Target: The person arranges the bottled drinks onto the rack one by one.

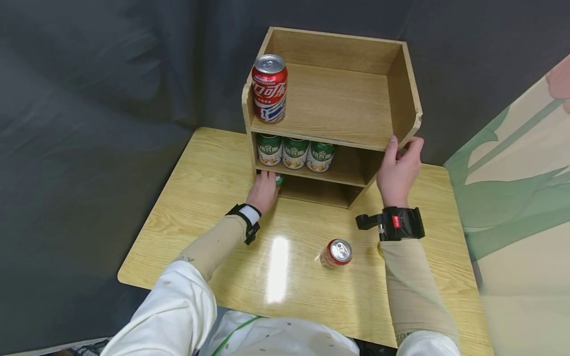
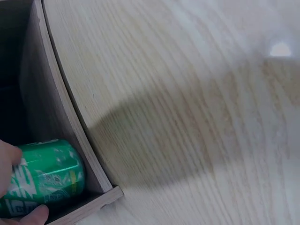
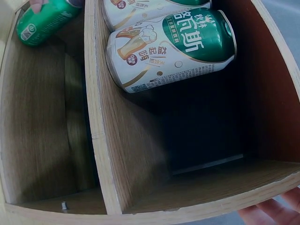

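My left hand (image 1: 263, 192) reaches into the left end of the lowest tier of a wooden shelf unit (image 1: 335, 99). It grips a green soda can (image 2: 54, 173), which stands at the tier's end wall. Most of that can is hidden in the head view. On the other side, my right hand (image 1: 399, 173) holds the unit's right side panel, thumb at the front edge and fingers (image 3: 276, 213) on the outside. Green-and-white drink cans (image 1: 294, 152) stand in a row of 3 on the middle tier, at its left. A red cola can (image 1: 269, 89) stands on the top tier's left.
Another red can (image 1: 337, 253) stands on the light wooden table (image 1: 213, 168) in front of the unit. Beside the right forearm, a small yellowish thing (image 1: 380, 249) is mostly hidden. A dark curtain (image 1: 133, 74) hangs behind and to the left of the table.
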`<act>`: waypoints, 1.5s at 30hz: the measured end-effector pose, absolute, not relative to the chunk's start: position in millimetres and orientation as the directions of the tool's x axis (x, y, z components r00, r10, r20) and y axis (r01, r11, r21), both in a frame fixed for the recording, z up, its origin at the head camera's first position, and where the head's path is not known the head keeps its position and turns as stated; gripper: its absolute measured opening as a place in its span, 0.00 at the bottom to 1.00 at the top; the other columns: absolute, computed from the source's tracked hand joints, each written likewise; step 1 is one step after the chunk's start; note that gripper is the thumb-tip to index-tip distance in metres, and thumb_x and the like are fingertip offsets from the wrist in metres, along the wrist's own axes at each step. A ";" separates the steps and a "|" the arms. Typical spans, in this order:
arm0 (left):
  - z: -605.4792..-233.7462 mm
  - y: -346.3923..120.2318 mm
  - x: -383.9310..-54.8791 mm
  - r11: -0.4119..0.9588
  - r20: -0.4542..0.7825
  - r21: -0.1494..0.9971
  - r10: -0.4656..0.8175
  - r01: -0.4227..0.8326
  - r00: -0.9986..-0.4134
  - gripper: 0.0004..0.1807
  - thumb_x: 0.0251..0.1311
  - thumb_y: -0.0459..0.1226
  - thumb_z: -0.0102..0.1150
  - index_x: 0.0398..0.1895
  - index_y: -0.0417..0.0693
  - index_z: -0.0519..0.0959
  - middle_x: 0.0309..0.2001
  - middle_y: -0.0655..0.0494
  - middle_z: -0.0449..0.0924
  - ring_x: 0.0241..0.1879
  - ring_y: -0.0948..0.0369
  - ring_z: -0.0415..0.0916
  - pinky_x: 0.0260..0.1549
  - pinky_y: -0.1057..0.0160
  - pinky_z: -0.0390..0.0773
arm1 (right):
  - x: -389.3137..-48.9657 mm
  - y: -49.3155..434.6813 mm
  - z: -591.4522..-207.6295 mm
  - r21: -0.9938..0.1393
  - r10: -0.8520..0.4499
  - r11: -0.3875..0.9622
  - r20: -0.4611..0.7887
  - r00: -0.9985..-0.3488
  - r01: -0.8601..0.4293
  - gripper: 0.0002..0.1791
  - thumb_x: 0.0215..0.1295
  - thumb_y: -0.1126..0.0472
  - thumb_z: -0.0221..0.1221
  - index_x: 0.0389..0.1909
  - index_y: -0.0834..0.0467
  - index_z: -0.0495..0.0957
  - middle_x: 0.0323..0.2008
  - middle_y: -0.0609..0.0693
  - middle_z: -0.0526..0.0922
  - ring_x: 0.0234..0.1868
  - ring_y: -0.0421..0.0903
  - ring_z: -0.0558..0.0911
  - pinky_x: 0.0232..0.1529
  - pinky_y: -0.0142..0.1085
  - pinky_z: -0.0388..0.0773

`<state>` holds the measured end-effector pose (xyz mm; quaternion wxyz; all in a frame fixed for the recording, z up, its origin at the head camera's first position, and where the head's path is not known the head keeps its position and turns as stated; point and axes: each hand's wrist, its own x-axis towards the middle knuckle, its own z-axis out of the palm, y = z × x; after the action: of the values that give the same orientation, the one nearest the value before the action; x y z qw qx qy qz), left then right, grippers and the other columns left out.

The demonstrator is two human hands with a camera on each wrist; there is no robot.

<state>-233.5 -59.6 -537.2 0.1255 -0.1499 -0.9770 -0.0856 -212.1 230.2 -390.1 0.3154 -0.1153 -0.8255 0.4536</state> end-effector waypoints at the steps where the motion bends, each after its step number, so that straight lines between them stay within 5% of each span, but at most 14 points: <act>1: -536.8 -59.4 -234.6 0.946 0.269 0.103 0.271 0.308 -0.924 0.23 0.68 0.32 0.62 0.61 0.28 0.69 0.49 0.34 0.73 0.42 0.45 0.78 0.41 0.53 0.82 | -212.1 229.4 -390.0 -0.823 0.475 0.560 0.415 -0.775 -0.097 0.23 0.79 0.44 0.48 0.56 0.61 0.69 0.43 0.49 0.75 0.35 0.46 0.72 0.33 0.34 0.64; 6: -537.2 -59.0 -238.3 0.958 0.240 -0.011 0.280 0.286 -0.930 0.16 0.71 0.26 0.54 0.59 0.28 0.73 0.47 0.34 0.75 0.40 0.47 0.79 0.40 0.56 0.82 | -212.8 227.3 -390.5 -0.820 0.469 0.560 0.430 -0.772 -0.117 0.24 0.79 0.44 0.48 0.55 0.62 0.69 0.42 0.48 0.75 0.35 0.47 0.72 0.33 0.34 0.64; 16: -539.4 -63.0 -238.5 0.921 0.261 -0.204 0.378 0.332 -0.888 0.19 0.71 0.30 0.55 0.61 0.30 0.72 0.54 0.38 0.75 0.56 0.47 0.71 0.60 0.53 0.67 | -214.0 226.6 -390.2 -0.817 0.469 0.561 0.444 -0.764 -0.131 0.23 0.79 0.45 0.49 0.55 0.62 0.70 0.42 0.49 0.75 0.35 0.43 0.72 0.34 0.33 0.64; 24: -535.4 -71.3 -222.9 0.890 0.362 -0.034 0.436 0.455 -0.824 0.38 0.58 0.38 0.70 0.67 0.27 0.64 0.59 0.35 0.70 0.60 0.44 0.67 0.67 0.51 0.60 | -214.5 228.5 -389.8 -0.825 0.471 0.552 0.430 -0.770 -0.123 0.23 0.79 0.44 0.48 0.55 0.62 0.69 0.44 0.49 0.76 0.35 0.44 0.72 0.33 0.34 0.64; 31: -520.9 -81.6 -202.6 0.841 0.301 0.173 0.450 0.512 -0.841 0.38 0.68 0.37 0.62 0.74 0.28 0.58 0.70 0.33 0.62 0.72 0.42 0.56 0.74 0.53 0.47 | -214.2 229.5 -391.0 -0.825 0.474 0.554 0.422 -0.773 -0.111 0.24 0.79 0.44 0.48 0.55 0.62 0.69 0.43 0.50 0.76 0.35 0.46 0.73 0.33 0.34 0.64; 38: -494.0 -94.2 -199.6 0.767 0.456 0.353 0.360 0.536 -0.814 0.25 0.70 0.34 0.59 0.66 0.33 0.69 0.58 0.40 0.75 0.58 0.47 0.72 0.60 0.52 0.71 | -214.5 231.1 -391.1 -0.825 0.477 0.553 0.425 -0.769 -0.113 0.24 0.79 0.44 0.48 0.55 0.62 0.69 0.43 0.49 0.75 0.35 0.47 0.73 0.33 0.34 0.64; 45: -456.6 -109.8 -210.5 0.673 0.648 0.485 0.152 0.559 -0.746 0.16 0.69 0.37 0.61 0.52 0.35 0.74 0.47 0.43 0.78 0.48 0.48 0.75 0.50 0.52 0.75 | -213.8 231.5 -390.8 -0.825 0.473 0.553 0.426 -0.771 -0.117 0.24 0.79 0.44 0.48 0.55 0.62 0.69 0.43 0.49 0.76 0.35 0.47 0.73 0.33 0.34 0.64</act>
<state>-210.5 -109.8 -456.6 0.2913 -0.2051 -0.8669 -0.3487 -213.8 231.5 -390.8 0.3204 -0.1082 -0.8208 0.4604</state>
